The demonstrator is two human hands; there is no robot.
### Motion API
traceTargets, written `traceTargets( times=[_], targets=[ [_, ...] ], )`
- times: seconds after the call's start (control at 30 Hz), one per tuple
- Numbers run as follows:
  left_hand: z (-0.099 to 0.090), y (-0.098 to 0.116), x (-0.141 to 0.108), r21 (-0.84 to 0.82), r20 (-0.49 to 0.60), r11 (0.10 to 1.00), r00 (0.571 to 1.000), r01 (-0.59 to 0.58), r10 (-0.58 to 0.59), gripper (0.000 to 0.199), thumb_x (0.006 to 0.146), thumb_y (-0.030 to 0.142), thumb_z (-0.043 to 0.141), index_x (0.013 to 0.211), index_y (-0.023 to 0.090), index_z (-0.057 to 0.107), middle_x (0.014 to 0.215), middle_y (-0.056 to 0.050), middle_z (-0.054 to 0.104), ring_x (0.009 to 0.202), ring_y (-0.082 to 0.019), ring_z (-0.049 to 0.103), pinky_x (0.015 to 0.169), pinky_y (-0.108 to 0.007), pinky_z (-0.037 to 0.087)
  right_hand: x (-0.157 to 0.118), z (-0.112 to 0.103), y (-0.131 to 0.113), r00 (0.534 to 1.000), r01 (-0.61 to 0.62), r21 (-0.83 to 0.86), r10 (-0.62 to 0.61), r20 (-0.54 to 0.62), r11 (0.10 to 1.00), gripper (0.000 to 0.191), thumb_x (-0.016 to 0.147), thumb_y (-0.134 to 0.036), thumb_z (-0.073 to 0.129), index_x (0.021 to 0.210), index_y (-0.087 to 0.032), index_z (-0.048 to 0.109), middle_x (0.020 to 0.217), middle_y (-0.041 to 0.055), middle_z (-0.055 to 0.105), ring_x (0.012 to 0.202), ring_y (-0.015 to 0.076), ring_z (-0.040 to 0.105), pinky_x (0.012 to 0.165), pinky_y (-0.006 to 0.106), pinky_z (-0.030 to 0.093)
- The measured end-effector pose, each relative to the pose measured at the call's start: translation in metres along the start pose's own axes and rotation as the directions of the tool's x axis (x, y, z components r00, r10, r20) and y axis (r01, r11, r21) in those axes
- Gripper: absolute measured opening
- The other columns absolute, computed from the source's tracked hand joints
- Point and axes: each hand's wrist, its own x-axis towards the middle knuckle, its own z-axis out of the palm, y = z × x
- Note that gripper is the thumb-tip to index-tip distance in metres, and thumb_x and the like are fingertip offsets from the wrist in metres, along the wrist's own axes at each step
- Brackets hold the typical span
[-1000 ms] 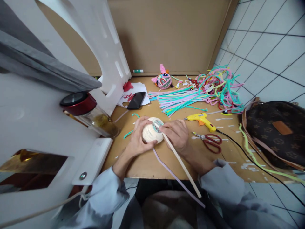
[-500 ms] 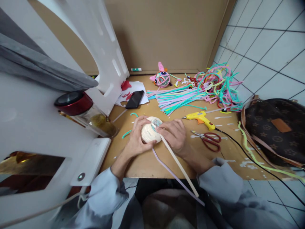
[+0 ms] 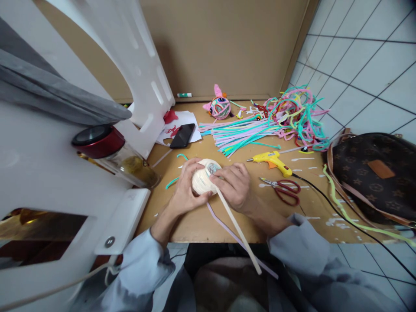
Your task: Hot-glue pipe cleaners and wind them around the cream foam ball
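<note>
A round cream ball (image 3: 200, 182) with a bluish patch at its upper right sits between my hands above the table. My left hand (image 3: 186, 190) wraps round its left side, thumb below. The fingers of my right hand (image 3: 233, 184) pinch a cream strip (image 3: 238, 229) against the ball's right side; its free end hangs down past the table's front edge. Beneath it runs a lilac strip (image 3: 224, 223), its upper end hidden near the ball. Teal pieces (image 3: 172, 182) stick out left of my left hand.
Right of my hands lie a yellow glue gun (image 3: 273, 162) with a black cord and red-handled scissors (image 3: 286, 190). Behind are a phone (image 3: 182, 135), pipe cleaners (image 3: 240, 134) and a pink-eared ball figure (image 3: 220, 107). A bottle (image 3: 113, 151) stands left, a brown bag (image 3: 377, 173) right.
The cream strip's free end has swung slightly left. My right fingers have shifted a little on the ball; my left hand keeps its hold. The whole view has moved slightly.
</note>
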Motion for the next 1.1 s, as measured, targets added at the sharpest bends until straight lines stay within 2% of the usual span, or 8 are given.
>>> traceTargets(
  times=[0.27, 0.57, 0.77, 0.93, 1.1],
  targets=[
    [0.001, 0.001, -0.002, 0.025, -0.021, 1.000, 1.000, -0.014, 0.015, 0.061, 0.075, 0.033, 0.072, 0.128, 0.025, 0.043, 0.141, -0.015, 0.049, 0.134, -0.034, 0.049, 0.112, -0.054, 0.042, 0.001, 0.003, -0.002, 1.000, -0.008, -0.004, 0.008, -0.024, 1.000, 0.023, 0.099, -0.016, 0.047, 0.088, -0.017, 0.067, 0.082, 0.0061, 0.071, 0.079, 0.0174, 0.058, 0.074, 0.035, 0.037],
    [-0.001, 0.002, -0.002, 0.025, -0.030, 0.998, 0.998, -0.054, 0.055, 0.060, 0.078, 0.034, 0.072, 0.129, 0.025, 0.042, 0.141, -0.016, 0.051, 0.134, -0.034, 0.052, 0.111, -0.056, 0.044, -0.007, 0.005, 0.000, 0.997, -0.014, -0.026, 0.016, 0.081, 1.000, 0.023, 0.101, -0.022, 0.047, 0.093, -0.018, 0.069, 0.086, 0.0057, 0.071, 0.082, 0.0176, 0.058, 0.078, 0.037, 0.037],
    [-0.001, 0.000, -0.003, 0.027, -0.022, 0.997, 0.997, -0.073, 0.074, 0.063, 0.080, 0.034, 0.072, 0.132, 0.027, 0.039, 0.144, -0.016, 0.049, 0.137, -0.034, 0.050, 0.113, -0.058, 0.042, -0.009, 0.007, 0.000, 0.997, -0.015, 0.003, 0.015, 0.069, 1.000, 0.022, 0.100, -0.021, 0.049, 0.096, -0.017, 0.069, 0.087, 0.0068, 0.070, 0.084, 0.0186, 0.058, 0.079, 0.037, 0.036],
    [-0.003, 0.004, -0.002, 0.021, -0.007, 0.996, 0.996, -0.089, 0.089, 0.055, 0.082, 0.035, 0.070, 0.129, 0.027, 0.043, 0.144, -0.016, 0.048, 0.136, -0.034, 0.051, 0.111, -0.057, 0.044, -0.006, 0.006, -0.001, 0.997, -0.015, -0.015, 0.016, 0.075, 1.000, 0.026, 0.101, -0.021, 0.046, 0.092, -0.018, 0.070, 0.086, 0.0060, 0.070, 0.082, 0.0179, 0.057, 0.078, 0.037, 0.036],
    [-0.004, 0.006, -0.001, 0.040, -0.010, 0.994, 0.995, -0.097, 0.098, 0.050, 0.083, 0.037, 0.067, 0.127, 0.026, 0.045, 0.140, -0.015, 0.049, 0.132, -0.033, 0.051, 0.110, -0.056, 0.044, -0.007, 0.005, -0.001, 0.995, -0.011, -0.008, 0.012, 0.103, 1.000, 0.022, 0.100, -0.020, 0.048, 0.094, -0.017, 0.069, 0.088, 0.0061, 0.071, 0.084, 0.0180, 0.057, 0.078, 0.036, 0.037]
  ],
)
